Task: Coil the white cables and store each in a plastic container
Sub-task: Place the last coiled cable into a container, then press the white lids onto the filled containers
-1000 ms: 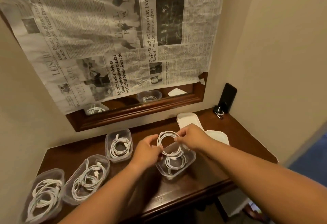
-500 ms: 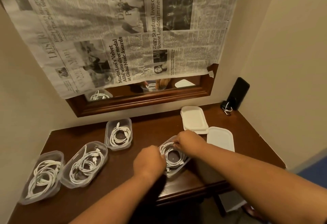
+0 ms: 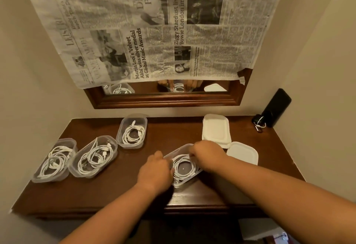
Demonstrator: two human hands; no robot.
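Both hands grip the coiled white cable (image 3: 183, 175), already inside the clear plastic container (image 3: 180, 147) near the surface's (image 3: 123, 188) front edge: left hand (image 3: 156, 170) on its left side, right hand (image 3: 209, 156) on its far-right side.

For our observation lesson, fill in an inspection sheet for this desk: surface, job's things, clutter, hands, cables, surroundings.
Surface: dark brown wooden desk, glossy.
Job's things: four clear plastic containers, all holding cable, lids off.
Clutter: two white plastic lids; black phone leaning in corner; keys beside it.
Hands: left hand and right hand both grip the coiled white cable in the nearest container.
Cables: only the job's own.
Surroundings: newspaper taped over wood-framed mirror.
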